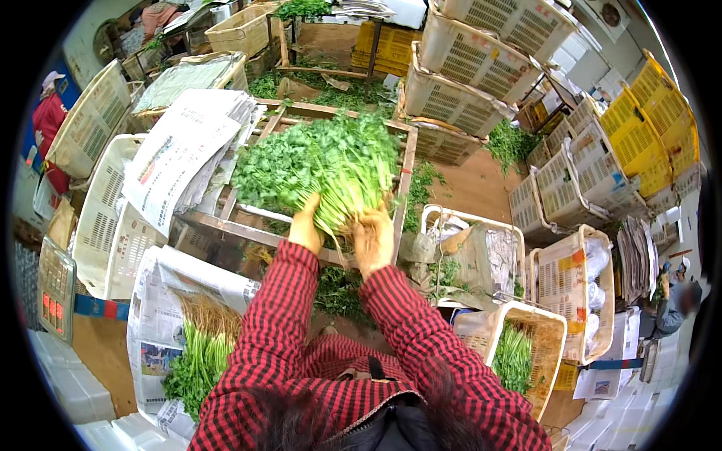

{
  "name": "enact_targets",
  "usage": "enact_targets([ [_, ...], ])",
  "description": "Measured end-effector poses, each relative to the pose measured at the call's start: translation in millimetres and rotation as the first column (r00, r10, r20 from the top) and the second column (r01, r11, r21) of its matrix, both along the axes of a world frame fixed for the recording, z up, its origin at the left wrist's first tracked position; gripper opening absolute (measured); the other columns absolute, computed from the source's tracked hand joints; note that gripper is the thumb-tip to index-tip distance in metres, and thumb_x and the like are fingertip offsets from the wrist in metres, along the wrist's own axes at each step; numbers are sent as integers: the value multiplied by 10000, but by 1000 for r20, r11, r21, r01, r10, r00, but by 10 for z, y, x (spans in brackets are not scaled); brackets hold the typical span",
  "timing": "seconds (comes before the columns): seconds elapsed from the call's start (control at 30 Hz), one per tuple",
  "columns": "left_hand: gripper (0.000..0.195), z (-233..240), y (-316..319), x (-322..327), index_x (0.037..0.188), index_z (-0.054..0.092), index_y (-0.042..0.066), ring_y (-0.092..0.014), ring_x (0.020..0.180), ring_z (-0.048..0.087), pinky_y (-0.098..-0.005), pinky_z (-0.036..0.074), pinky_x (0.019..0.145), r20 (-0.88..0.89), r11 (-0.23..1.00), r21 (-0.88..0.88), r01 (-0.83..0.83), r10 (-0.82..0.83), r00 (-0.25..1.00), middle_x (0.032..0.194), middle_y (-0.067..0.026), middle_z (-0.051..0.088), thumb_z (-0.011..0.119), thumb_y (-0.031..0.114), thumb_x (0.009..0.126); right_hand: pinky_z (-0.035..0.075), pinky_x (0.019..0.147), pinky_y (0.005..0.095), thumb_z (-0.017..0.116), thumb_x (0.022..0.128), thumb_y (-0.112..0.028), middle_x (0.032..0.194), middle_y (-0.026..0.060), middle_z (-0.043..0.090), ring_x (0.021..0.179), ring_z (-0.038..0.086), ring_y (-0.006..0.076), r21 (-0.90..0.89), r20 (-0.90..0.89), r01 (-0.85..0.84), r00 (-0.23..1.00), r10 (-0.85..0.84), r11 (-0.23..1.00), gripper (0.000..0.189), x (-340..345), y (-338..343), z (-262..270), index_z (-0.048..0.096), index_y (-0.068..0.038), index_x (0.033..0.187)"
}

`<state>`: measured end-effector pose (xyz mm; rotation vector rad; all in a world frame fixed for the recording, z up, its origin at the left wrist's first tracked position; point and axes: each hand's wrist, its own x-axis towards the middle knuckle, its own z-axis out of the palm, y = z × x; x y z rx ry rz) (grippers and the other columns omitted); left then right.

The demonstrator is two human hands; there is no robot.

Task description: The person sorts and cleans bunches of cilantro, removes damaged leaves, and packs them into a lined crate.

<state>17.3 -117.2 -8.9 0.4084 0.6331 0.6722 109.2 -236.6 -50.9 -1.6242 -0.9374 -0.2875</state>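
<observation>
A large bunch of leafy greens, which look like coriander, lies fanned over a metal-framed stand. Its pale stems and roots point toward me, and the leaves are slightly blurred. My left hand grips the stems from the left, thumb on top. At the root end, my right hand is closed around the stems, with brown roots showing at its palm. A thick stack of newspapers rests on the stand's left side, beside the leaves. Lower left, another rooted bunch lies on spread newspaper.
A digital scale with lit red digits stands at far left. Right of me, a tilted plastic crate holds more greens. Stacked crates rise beyond the stand. Loose greens litter the floor. A person is at far right, another at far left.
</observation>
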Motion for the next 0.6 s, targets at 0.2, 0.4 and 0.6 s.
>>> enact_targets([
  [0.2, 489, -752, 176, -94, 1425, 526, 16, -273, 1099, 682, -391, 549, 1000, -249, 973, 227, 49, 9, 968, 1316, -184, 656, 632, 116, 958, 363, 1202, 493, 809, 828, -67, 1506, 243, 499, 1490, 368, 444, -408, -216, -386, 921, 323, 827, 508, 91, -447, 408, 599, -43, 1290],
  [0.4, 487, -680, 120, -115, 1442, 566, 19, -246, 1289, 601, -370, 471, 1111, -595, 734, 620, 279, 207, 776, 1460, -134, 595, 572, 106, 963, 359, 1203, 462, 817, 852, -231, 1624, 230, 371, 1499, 377, 384, -576, -389, -590, 806, 445, 566, 720, 143, -973, 1228, 520, -119, 1498],
  [0.6, 442, -1114, 220, -120, 1404, 590, -3, -259, 1267, 614, -368, 430, 1139, -671, 593, 686, 422, 290, 683, 1415, -147, 634, 608, 78, 970, 569, 838, 262, 692, 966, -57, 1075, 90, 764, 901, 717, 132, -266, -495, -300, 858, 138, 916, 345, 447, -669, 1150, 679, -34, 1310],
])
